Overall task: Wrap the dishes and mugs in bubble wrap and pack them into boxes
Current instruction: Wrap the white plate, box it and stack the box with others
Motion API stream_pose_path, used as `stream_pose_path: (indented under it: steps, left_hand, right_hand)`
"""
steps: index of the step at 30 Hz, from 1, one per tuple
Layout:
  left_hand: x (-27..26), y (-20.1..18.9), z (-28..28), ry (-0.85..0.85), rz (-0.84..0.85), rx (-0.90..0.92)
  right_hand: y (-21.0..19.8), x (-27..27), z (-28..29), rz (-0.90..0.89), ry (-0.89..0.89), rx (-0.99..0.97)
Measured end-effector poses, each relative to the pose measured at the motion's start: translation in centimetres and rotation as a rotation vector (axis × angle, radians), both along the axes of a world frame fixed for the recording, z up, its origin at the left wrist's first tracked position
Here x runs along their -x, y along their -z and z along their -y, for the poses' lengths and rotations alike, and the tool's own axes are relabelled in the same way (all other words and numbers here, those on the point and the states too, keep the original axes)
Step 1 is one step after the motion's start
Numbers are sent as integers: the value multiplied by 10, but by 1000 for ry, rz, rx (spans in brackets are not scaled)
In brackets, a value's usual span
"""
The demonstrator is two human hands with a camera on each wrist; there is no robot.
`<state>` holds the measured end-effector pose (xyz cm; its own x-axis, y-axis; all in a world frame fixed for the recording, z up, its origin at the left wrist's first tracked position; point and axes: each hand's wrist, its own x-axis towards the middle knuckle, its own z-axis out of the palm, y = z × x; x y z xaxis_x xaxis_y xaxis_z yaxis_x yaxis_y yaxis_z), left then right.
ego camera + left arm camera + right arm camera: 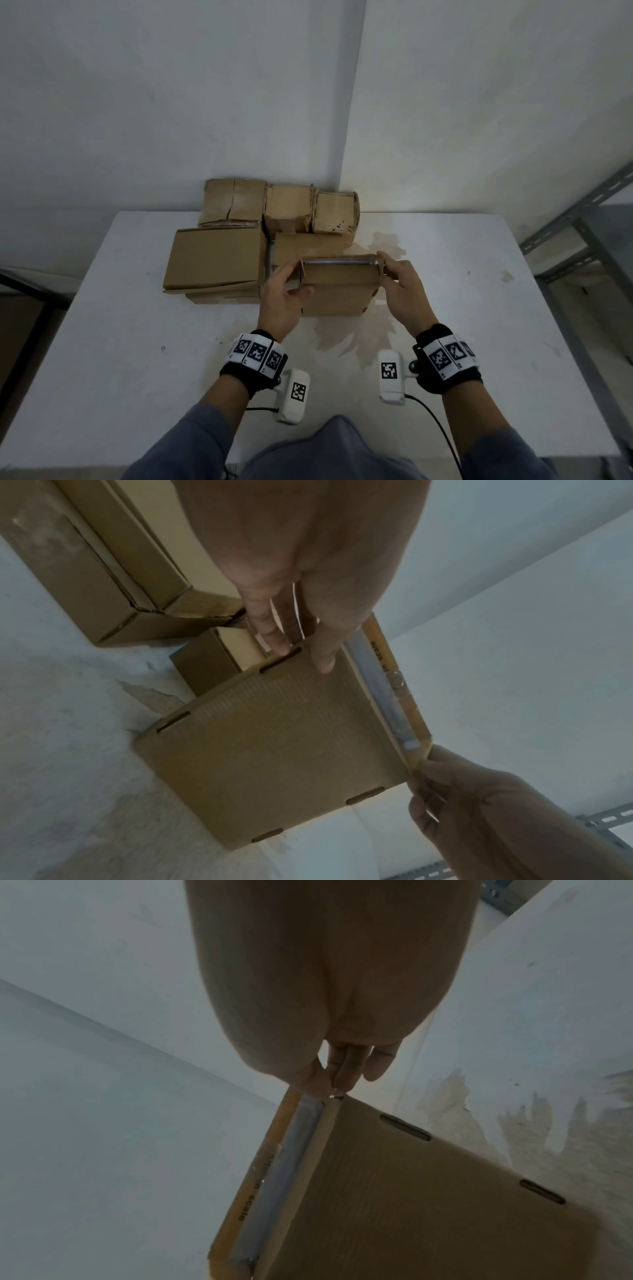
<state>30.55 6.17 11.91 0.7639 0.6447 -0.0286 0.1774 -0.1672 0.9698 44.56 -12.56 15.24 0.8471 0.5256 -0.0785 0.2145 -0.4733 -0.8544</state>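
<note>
Cardboard box (337, 291) sits on the white table (479, 308), near its middle, in front of a cluster of other brown boxes (215, 260) pushed against the wall corner. Lid is nearly down; a narrow gap along the far edge shows something pale and shiny inside, too little visible to name. Left hand (282, 298) grips the box's left far corner, thumb lying on the lid, fingers round the side flap. Right hand (402, 291) pinches the right far corner of the lid edge between thumb and fingertips; the right wrist view shows the fingers (346, 1066) closed tight on that corner. Slots cut along the lid's side edges. Brownish stain (346, 339) on the tabletop around and in front of the box. Grey metal shelf frame (582, 240) stands at right.
</note>
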Motion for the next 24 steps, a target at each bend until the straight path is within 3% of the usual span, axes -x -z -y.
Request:
stream_pose_path:
  steps: [17, 24]
  left_hand:
    - [6, -15, 5, 65, -7, 39]
    - [10, -19, 1, 88, 4, -123]
  right_hand:
    - [3, 5, 1, 118, 142, 0]
    - [3, 6, 0, 106, 162, -34]
